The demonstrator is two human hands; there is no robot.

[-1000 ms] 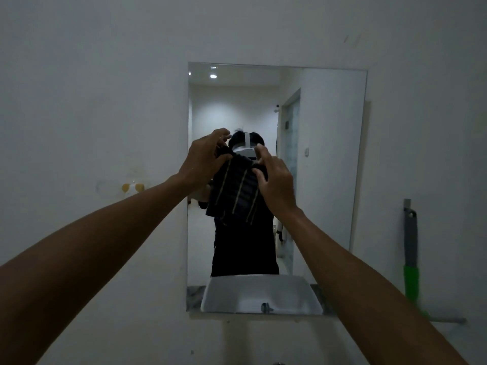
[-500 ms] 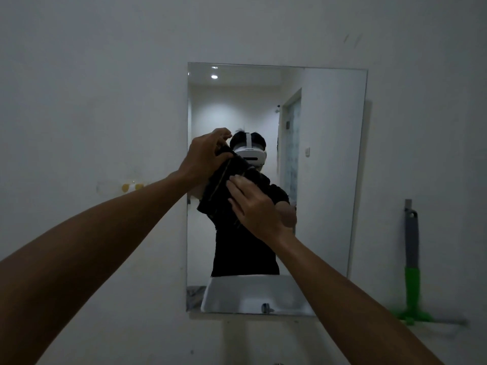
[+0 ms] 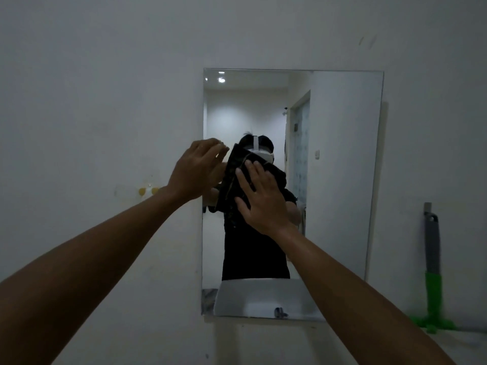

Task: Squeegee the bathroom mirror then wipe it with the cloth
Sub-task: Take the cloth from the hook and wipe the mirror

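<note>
A rectangular frameless mirror hangs on the white wall straight ahead. A dark cloth with thin pale stripes lies against the glass near the mirror's left-middle. My right hand is pressed flat on the cloth with fingers spread, holding it to the glass. My left hand hovers just left of the cloth at the mirror's left edge, fingers apart and holding nothing. A squeegee with a grey and green handle stands upright against the wall at the far right, blade end down.
A white sink shows reflected at the mirror's bottom edge. A small hook with yellow dots is stuck to the wall left of the mirror. A ledge runs under the squeegee at the lower right.
My left hand has let go of the cloth's top corner and opened. My right hand moved from gripping the cloth to lying flat on it against the glass.
</note>
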